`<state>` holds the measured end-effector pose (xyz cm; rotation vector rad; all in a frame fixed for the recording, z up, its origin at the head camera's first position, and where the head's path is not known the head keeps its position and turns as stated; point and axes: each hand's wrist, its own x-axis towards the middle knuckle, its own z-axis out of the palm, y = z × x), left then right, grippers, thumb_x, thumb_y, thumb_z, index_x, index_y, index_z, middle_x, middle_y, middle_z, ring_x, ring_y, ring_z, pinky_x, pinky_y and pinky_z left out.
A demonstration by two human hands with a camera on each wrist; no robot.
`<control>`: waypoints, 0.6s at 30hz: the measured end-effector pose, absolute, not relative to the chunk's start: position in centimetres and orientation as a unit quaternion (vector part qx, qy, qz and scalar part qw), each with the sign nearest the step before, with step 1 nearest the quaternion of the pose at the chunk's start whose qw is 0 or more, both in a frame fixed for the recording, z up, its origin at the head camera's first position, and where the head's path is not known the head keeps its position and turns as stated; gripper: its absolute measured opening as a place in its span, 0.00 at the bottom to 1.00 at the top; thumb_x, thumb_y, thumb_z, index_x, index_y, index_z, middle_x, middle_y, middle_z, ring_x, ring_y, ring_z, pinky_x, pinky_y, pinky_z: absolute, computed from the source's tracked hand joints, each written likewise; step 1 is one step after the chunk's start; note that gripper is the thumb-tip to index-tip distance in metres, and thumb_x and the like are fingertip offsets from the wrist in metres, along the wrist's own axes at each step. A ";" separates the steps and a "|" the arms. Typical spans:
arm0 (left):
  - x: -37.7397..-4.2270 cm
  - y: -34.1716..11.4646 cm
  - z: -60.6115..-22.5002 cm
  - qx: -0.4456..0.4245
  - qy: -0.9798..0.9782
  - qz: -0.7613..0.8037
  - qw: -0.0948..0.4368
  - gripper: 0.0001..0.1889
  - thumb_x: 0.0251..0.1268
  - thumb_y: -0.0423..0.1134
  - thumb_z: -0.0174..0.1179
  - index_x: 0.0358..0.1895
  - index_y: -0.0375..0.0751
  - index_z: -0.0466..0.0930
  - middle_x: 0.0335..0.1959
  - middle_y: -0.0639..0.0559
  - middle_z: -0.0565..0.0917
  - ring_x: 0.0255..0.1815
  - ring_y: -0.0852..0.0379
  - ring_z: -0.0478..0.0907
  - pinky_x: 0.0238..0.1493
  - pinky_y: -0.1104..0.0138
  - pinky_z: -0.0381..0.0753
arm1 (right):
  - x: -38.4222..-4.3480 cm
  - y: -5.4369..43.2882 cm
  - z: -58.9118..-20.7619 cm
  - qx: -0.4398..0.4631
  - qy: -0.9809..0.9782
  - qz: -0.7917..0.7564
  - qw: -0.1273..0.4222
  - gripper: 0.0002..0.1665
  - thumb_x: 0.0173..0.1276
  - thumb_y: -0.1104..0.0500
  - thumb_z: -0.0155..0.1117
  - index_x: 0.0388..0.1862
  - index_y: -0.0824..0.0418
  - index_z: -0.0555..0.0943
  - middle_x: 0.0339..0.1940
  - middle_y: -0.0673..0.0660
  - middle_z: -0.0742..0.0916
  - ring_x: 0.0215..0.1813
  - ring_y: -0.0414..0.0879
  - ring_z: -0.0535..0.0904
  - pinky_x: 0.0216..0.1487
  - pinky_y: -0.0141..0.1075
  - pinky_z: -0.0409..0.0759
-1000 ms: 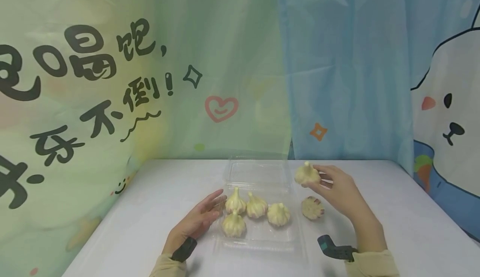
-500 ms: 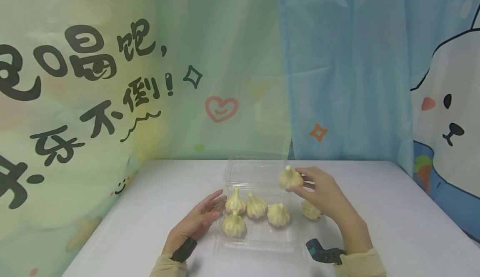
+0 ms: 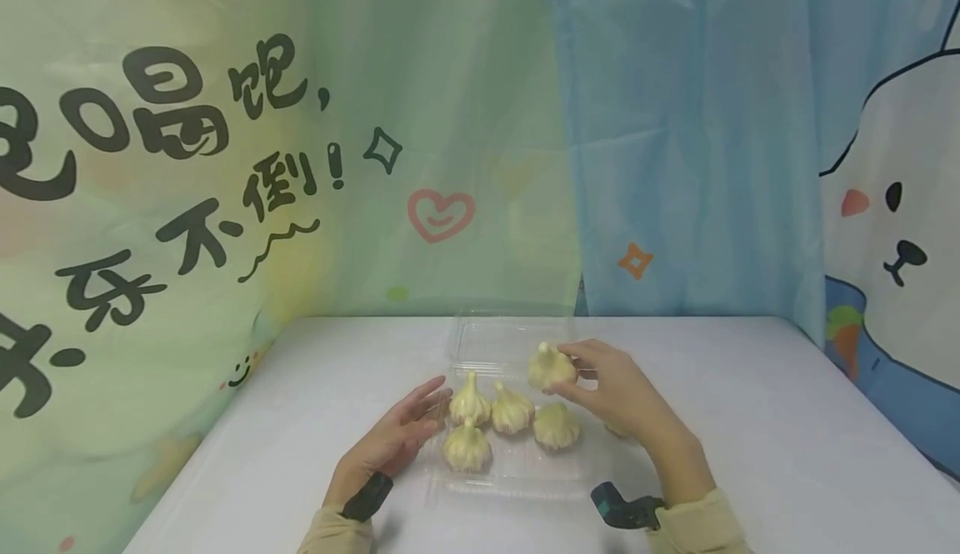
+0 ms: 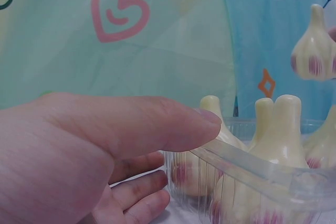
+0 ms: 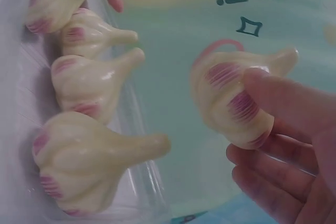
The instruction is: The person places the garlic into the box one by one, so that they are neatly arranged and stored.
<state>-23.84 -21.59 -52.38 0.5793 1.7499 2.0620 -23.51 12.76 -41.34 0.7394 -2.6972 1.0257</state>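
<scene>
My right hand [image 3: 618,387] pinches a cream garlic bulb [image 3: 550,367] between thumb and fingers, above the back right of a clear plastic box [image 3: 517,489]. Purple patches mark the held bulb's side in the right wrist view, where its stem points away from the fingertips. Several more garlic bulbs [image 3: 513,411] sit inside the box, stems up. At the box's left side is my left hand [image 3: 393,431], its fingers relaxed. In the left wrist view its thumb [image 4: 184,124] lies at the box rim [image 4: 252,163], with the other fingers along the outer wall.
The box's clear lid [image 3: 513,341] lies folded back behind it. Another garlic bulb [image 3: 615,429] rests on the white table [image 3: 765,454] right of the box, mostly hidden by the right wrist. A printed curtain [image 3: 450,121] hangs behind the table.
My right hand has carried its garlic bulb leftward from beyond the box's right side to above the box. The right arm now covers most of the loose bulb. The left hand stays put.
</scene>
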 end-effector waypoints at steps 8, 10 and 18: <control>-23.8 -21.5 -52.2 0.197 0.636 0.722 0.188 0.38 0.68 0.30 0.50 0.76 0.40 0.38 0.77 0.35 0.44 0.77 0.39 0.41 0.75 0.47 0.42 | -23.6 11.6 -42.0 0.285 -0.896 0.330 0.077 0.33 0.58 0.42 0.68 0.58 0.58 0.78 0.54 0.54 0.83 0.51 0.51 0.82 0.52 0.46 0.81; -23.8 -21.5 -52.1 0.200 0.633 0.724 0.189 0.39 0.68 0.30 0.51 0.76 0.40 0.38 0.77 0.34 0.43 0.77 0.39 0.41 0.75 0.47 0.41 | -23.6 11.4 -42.1 0.298 -0.893 0.329 0.079 0.31 0.58 0.44 0.69 0.57 0.58 0.79 0.53 0.53 0.84 0.52 0.50 0.81 0.52 0.45 0.81; -23.8 -21.6 -52.1 0.209 0.627 0.727 0.189 0.39 0.68 0.32 0.52 0.76 0.40 0.38 0.77 0.34 0.42 0.77 0.38 0.40 0.75 0.47 0.40 | -23.5 11.0 -42.3 0.323 -0.894 0.304 0.064 0.30 0.57 0.44 0.69 0.56 0.58 0.80 0.52 0.51 0.85 0.53 0.49 0.80 0.54 0.45 0.80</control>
